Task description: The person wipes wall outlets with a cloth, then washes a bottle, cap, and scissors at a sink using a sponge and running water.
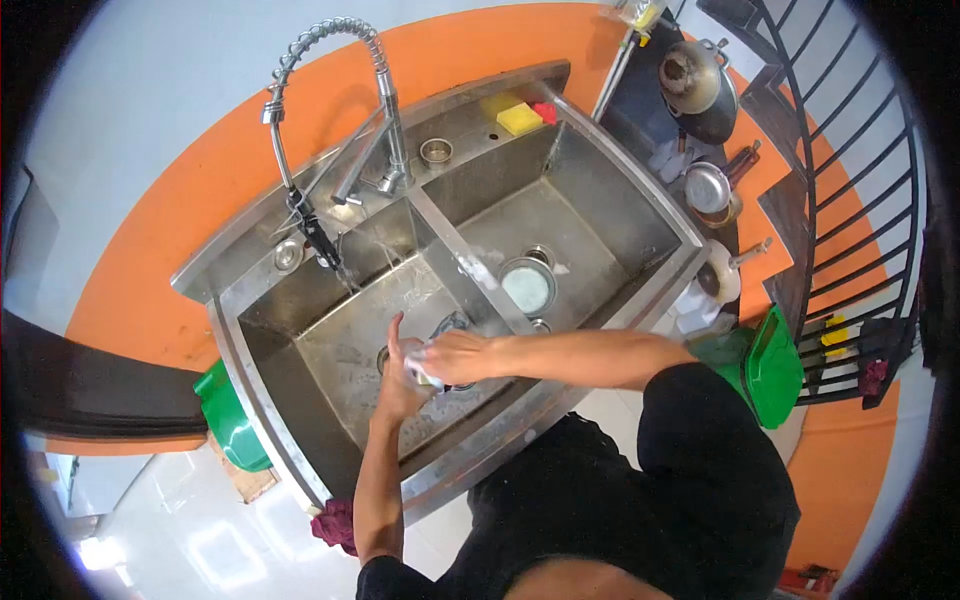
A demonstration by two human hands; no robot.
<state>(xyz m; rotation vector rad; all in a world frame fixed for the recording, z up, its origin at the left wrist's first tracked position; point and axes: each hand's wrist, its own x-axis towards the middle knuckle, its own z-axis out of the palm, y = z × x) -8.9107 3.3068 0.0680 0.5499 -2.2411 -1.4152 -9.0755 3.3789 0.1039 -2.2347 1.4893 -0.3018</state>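
Both hands are over the left basin of the steel double sink (325, 350). My left hand (402, 385) has its thumb raised and its fingers partly hidden. Against it presses my right hand (455, 357), closed round a small white, soapy-looking thing (420, 372) that I cannot make out clearly. Something dark and shiny lies in the basin just behind my right hand. Water runs from the black spray head (320, 243) of the spring faucet into the same basin. In the right basin a round bowl (527, 287) holds whitish liquid near the drain.
A yellow sponge (518, 119) and a red cloth (545, 112) lie on the back ledge. Pots (708, 188) stand at the right, beside a black railing (860, 220). Green bins (773, 368) flank the sink, and a maroon cloth (336, 525) hangs at its front left corner.
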